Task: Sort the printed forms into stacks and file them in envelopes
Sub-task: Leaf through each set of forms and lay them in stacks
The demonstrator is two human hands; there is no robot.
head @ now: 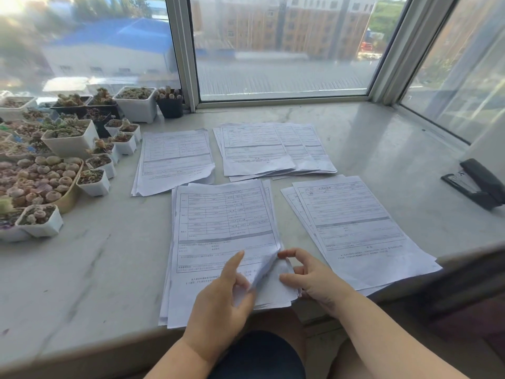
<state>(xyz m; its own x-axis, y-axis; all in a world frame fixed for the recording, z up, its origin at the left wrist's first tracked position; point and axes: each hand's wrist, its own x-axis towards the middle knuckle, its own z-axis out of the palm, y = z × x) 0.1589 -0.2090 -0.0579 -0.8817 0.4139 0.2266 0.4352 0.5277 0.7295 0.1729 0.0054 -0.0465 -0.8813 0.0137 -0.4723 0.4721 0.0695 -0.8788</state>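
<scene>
Several stacks of printed forms lie on a marble windowsill (90,269). The near centre stack (218,231) is under both hands. My left hand (221,299) rests on its lower part, index finger stretched out flat, thumb under the lifted lower right corner of the top sheet. My right hand (308,277) pinches that curled corner between thumb and fingertips. A second stack (352,228) lies to the right, fanned. Two more lie farther back: one at back left (175,160), one at back centre (267,149), spread sideways. No envelopes are in view.
Many small pots of succulents (68,138) crowd the left side of the sill. A black stapler (475,184) sits at the right edge. Window frames (281,98) close off the back and right. The sill's front edge runs just below the near stack.
</scene>
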